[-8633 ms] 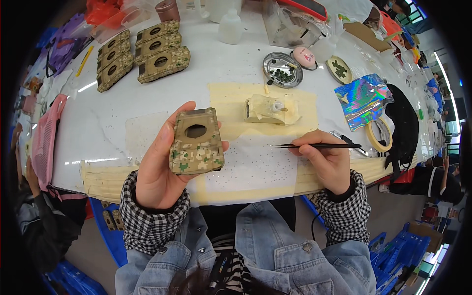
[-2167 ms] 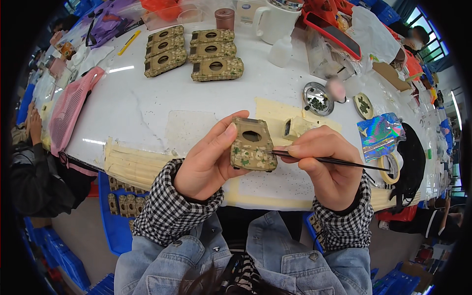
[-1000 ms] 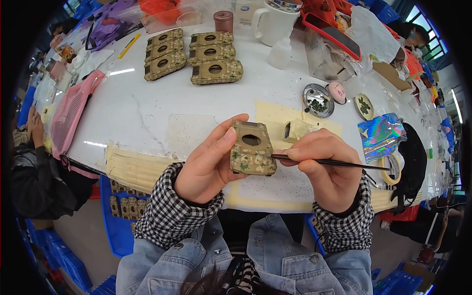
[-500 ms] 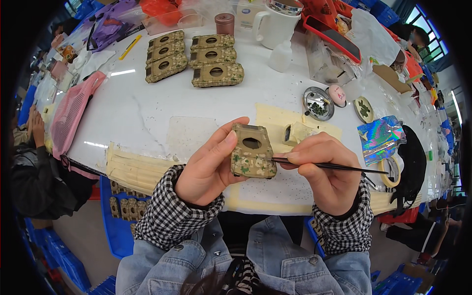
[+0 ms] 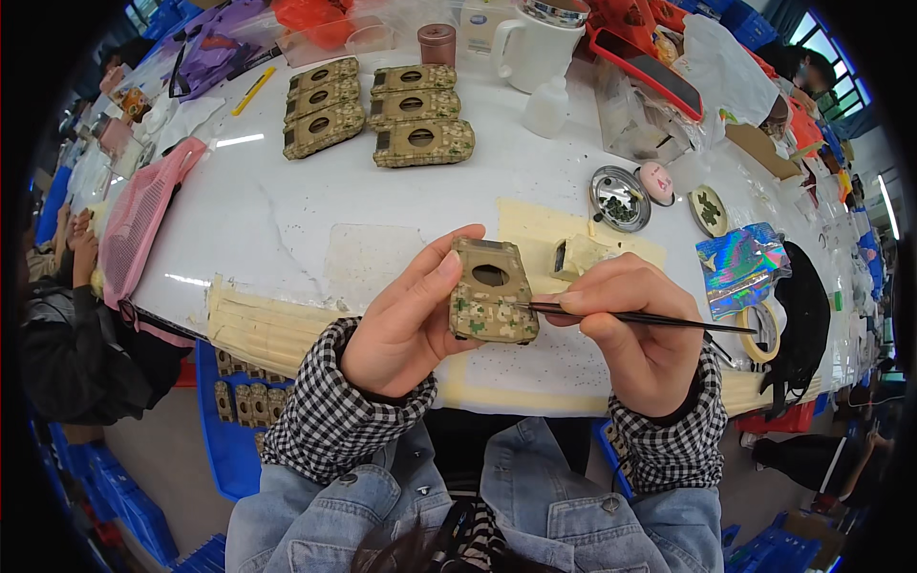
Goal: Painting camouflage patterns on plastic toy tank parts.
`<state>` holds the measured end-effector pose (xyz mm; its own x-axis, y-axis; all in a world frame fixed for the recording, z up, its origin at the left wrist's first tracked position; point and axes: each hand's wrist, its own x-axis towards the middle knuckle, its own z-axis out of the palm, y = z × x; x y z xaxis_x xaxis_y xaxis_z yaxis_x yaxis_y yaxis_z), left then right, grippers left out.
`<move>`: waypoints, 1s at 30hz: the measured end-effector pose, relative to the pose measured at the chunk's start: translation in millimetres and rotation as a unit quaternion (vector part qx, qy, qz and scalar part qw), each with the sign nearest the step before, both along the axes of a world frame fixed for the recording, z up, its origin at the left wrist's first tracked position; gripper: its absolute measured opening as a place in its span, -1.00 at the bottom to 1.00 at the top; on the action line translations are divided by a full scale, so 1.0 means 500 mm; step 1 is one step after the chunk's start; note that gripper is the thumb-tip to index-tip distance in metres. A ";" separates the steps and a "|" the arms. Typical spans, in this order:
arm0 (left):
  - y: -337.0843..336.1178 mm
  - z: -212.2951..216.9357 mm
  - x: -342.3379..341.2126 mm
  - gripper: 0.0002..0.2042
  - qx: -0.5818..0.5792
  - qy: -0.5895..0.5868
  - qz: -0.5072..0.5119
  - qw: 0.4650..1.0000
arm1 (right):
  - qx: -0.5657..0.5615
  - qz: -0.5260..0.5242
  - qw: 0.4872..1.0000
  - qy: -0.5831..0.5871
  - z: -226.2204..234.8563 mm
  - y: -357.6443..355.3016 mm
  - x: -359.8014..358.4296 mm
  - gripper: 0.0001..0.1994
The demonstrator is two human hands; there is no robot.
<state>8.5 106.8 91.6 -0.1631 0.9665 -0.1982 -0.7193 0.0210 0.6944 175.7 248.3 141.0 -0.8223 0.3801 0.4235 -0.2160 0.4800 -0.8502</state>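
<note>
A camouflage model tank hull (image 5: pixel 494 307) with a round hole in its top is gripped along its left side by my left hand (image 5: pixel 401 320). My right hand (image 5: pixel 635 329) pinches a thin dark paintbrush (image 5: pixel 659 319), its tip against the hull's right upper face below the hole. Both hands hold these above the table's near edge. Just behind my right fingers lies a small yellowish block (image 5: pixel 581 256) on a sheet of tan tape (image 5: pixel 525 222). Farther back, several similar hulls (image 5: pixel 420 143) stand in two columns.
Right of my hands are a round metal dish (image 5: pixel 634 219) with dark green bits, a pink egg-shaped thing (image 5: pixel 657 181), a shallow dish (image 5: pixel 708 212), a shiny foil pouch (image 5: pixel 740 267) and a tape roll (image 5: pixel 766 334). A white mug (image 5: pixel 538 53) and pink mesh basket (image 5: pixel 143 224) stand farther off.
The brush tip and my right hand have shifted very slightly to the right. My left hand keeps the hull almost in place. At the far left, another person's hands have moved.
</note>
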 end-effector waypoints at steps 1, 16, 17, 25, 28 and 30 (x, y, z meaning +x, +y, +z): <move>0.000 0.000 0.000 -0.51 0.000 0.000 0.000 1.000 | -0.002 0.000 1.000 0.000 0.000 0.000 0.000 -0.85; -0.001 -0.001 -0.001 -0.48 0.005 -0.007 0.000 1.000 | -0.046 -0.005 0.999 0.017 -0.006 -0.004 -0.001 -0.86; -0.001 -0.001 -0.001 -0.48 0.005 -0.004 0.000 1.000 | -0.058 -0.008 0.998 0.020 -0.008 -0.006 0.000 -0.85; -0.004 -0.003 -0.001 -0.50 0.003 -0.009 0.009 1.000 | 0.010 -0.074 0.991 0.113 0.004 0.011 0.037 -0.84; 0.001 0.000 0.001 -0.51 0.004 -0.010 0.006 1.000 | 0.146 -0.194 0.968 0.072 0.009 0.030 0.058 -0.88; -0.002 0.000 0.002 -0.51 0.002 -0.010 0.015 1.000 | 0.217 -0.249 0.944 0.022 0.007 0.043 0.063 -0.90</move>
<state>9.5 105.9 91.6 -0.1873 0.9621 -0.1980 -0.7333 -0.0028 0.6799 207.3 270.0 144.6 -0.5655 0.4978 0.6576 0.0972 0.8320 -0.5462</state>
